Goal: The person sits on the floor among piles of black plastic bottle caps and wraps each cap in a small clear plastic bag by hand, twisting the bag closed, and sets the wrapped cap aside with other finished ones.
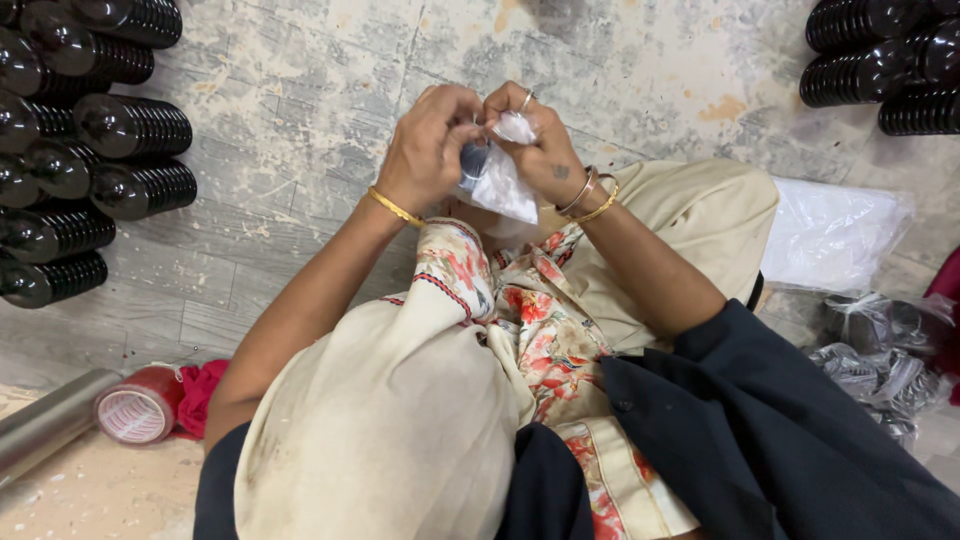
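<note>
While both grip it, left hand (432, 140), right hand (535, 135), small clear plastic bag (500, 180)

Both arms reach forward, left hand (428, 150) and right hand (535, 145) meeting with fingers pinched shut.

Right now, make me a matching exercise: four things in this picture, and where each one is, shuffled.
Things:
1. small clear plastic bag
2. stacked black rings
3. red tape roll
4. big clear plastic bag

Places:
A. floor, right side
B. between both hands
C. against the wall, left
D. floor, lower left

Pairs: 1-B, 2-C, 3-D, 4-A
</note>
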The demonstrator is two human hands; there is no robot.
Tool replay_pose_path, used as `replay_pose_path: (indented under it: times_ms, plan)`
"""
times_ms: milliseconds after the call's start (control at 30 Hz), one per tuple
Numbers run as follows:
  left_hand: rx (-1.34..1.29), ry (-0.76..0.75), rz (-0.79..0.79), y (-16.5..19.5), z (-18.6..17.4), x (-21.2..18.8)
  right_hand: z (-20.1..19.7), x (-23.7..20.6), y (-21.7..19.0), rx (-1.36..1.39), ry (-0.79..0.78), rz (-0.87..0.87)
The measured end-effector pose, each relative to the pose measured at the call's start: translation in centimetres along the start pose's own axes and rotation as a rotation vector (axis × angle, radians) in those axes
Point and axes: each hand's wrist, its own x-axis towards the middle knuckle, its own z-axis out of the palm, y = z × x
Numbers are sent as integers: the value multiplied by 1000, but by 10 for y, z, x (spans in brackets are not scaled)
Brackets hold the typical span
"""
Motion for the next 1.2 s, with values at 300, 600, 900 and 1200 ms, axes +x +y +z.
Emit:
replay_pose_path:
  times_ms: [300, 600, 900, 1200]
  plan:
    - [-209, -13, 4, -4, -5, -3, -11, 3, -7, 326, -69, 95]
    - [307, -29, 397, 5, -11, -4, -5, -4, -17, 14, 12, -111]
    - [293, 67, 399, 9, 2, -4, 10, -9, -30, -705, 328, -712]
    - [538, 28, 558, 8, -12, -6, 13, -9, -51, -747, 309, -551]
